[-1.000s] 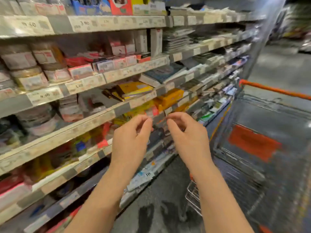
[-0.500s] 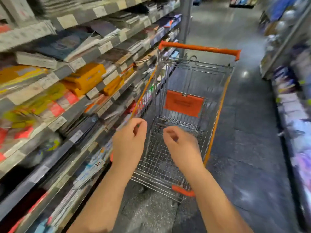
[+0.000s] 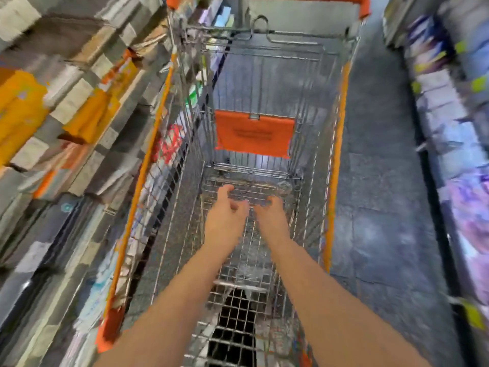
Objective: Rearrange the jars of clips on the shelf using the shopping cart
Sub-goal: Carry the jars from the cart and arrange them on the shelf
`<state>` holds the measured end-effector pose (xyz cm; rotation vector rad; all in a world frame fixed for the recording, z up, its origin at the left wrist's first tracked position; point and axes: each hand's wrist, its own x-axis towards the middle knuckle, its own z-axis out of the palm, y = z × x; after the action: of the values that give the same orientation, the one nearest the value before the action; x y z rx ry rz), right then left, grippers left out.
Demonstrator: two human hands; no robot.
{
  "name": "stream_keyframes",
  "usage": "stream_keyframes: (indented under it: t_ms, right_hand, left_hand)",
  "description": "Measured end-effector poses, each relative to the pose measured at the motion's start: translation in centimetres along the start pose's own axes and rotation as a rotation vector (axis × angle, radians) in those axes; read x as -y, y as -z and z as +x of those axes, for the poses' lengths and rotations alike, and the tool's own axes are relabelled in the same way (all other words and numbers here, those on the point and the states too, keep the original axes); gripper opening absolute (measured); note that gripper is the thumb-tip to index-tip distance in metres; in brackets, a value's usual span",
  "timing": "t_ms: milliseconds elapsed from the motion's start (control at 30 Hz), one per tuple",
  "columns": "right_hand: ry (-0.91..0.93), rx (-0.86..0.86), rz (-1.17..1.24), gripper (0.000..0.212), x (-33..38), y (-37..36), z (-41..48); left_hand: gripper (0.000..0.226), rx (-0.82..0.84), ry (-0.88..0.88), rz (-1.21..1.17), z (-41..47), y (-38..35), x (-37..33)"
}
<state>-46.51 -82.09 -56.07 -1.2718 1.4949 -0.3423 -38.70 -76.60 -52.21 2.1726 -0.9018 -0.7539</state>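
hands low inside the wire shopping cart (image 3: 185,154), parked just beside the left shelf (image 3: 87,165): left hand (image 3: 228,207) and right hand (image 3: 272,211) close together, fingers loosely curled, nothing seen in either. no jars of clips in view. cart looks stiff and free-rolling, best gripped at the orange handle (image 3: 363,9) at its far end. print on the orange flap (image 3: 254,133) too blurred to read.

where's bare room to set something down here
The cart's wire floor looks bare between its orange-edged sides, below the orange flap; left hand and right hand hover over it. The aisle floor right of the cart is free. Left shelves are packed.
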Motion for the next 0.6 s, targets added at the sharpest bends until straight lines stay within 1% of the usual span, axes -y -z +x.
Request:
stream_keyframes:
  t_ms: [67, 133, 167, 233, 267, 333, 400, 467, 533, 600]
  right_hand:
    - [-0.121, -0.045, 0.02, 0.042, -1.1, -1.6, 5.2]
    - [-0.206, -0.079, -0.019, 0.039, -2.1, -2.8, 9.8]
    - [-0.248, -0.1, -0.057, 0.041, -2.4, -3.3, 11.8]
    - [-0.328, -0.124, -0.175, 0.055, -3.3, -3.9, 15.4]
    - [-0.349, -0.118, -0.233, 0.062, -3.6, -4.1, 17.0]
    - [-0.343, -0.127, -0.271, 0.066, -4.4, -4.3, 20.1]
    - [-0.378, -0.211, -0.196, 0.066, -5.2, -4.3, 22.9]
    - [-0.432, -0.28, -0.158, 0.072, -6.3, -4.3, 25.3]
    - [-0.456, -0.294, -0.229, 0.08, -7.1, -4.0, 27.1]
    - [-0.426, -0.297, -0.318, 0.083, -8.2, -3.6, 28.8]
  left_hand:
    - [0.052, 0.076, 0.03, 0.037, 5.4, -2.7, 1.2]
    - [0.055, 0.136, 0.076, 0.095, 10.4, -5.3, 2.6]
    - [0.055, 0.165, 0.092, 0.123, 12.6, -6.6, 3.6]
    - [0.054, 0.225, 0.1, 0.188, 16.5, -9.1, 5.5]
    - [0.054, 0.253, 0.099, 0.209, 18.0, -10.3, 6.5]
    - [0.057, 0.317, 0.087, 0.211, 20.3, -12.7, 8.6]
    - [0.061, 0.358, 0.065, 0.223, 21.8, -14.7, 10.5]
    - [0.066, 0.384, 0.101, 0.216, 23.1, -16.2, 12.0]
    - [0.07, 0.408, 0.15, 0.197, 24.2, -17.4, 13.0]
    - [0.072, 0.423, 0.171, 0.175, 24.9, -18.4, 13.8]
